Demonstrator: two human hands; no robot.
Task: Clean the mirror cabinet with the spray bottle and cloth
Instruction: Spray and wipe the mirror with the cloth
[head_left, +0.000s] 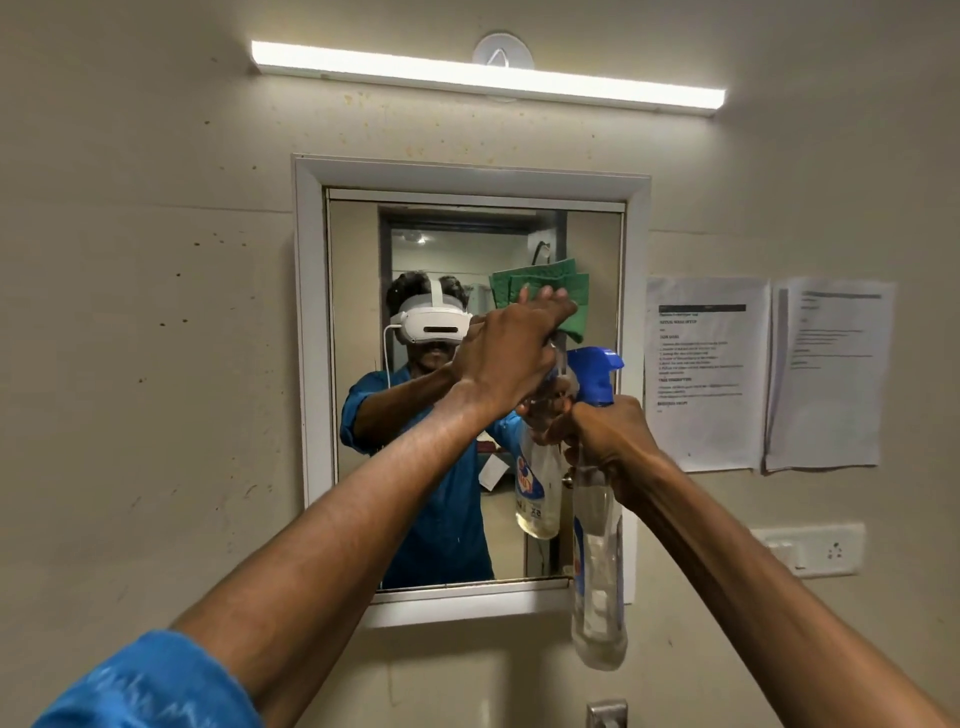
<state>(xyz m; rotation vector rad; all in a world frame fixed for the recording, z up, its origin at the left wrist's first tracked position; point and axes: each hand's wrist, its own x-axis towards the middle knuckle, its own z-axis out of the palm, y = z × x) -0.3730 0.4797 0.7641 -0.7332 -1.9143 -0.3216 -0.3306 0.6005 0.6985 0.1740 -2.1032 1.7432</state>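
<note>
Mirror cabinet (311, 364): rectangular, white moulded frame around smooth reflective glass, set in a beige, speckled wall; the landmark for everything below.
Cloth (576, 304): green, soft textile with a stitched grid texture, folded flat, pressed against the upper right part of the cabinet's glass.
Left hand (511, 353): reaches across to the cabinet's glass, fingers extended over the cloth and pressing it flat to the mirror; palm faces the glass.
Spray bottle (597, 571): tall, slim, clear plastic body with a pale liquid and a blue label, topped by a glossy blue trigger head; held upright in front of the cabinet's right edge, its base hanging below the cabinet's bottom rail.
Right hand (608, 441): fingers wrapped tight around the bottle's neck just under the trigger head.
Light bar (488, 75): long, narrow, glowing white, mounted above the cabinet.
Printed sheets (706, 374): two white papers, slightly curled, stuck to the wall right of the cabinet.
Switch plate (810, 551): white plastic, rectangular, lower right of the cabinet.
Sleeve (145, 686): blue fabric, lower left of the cabinet.
</note>
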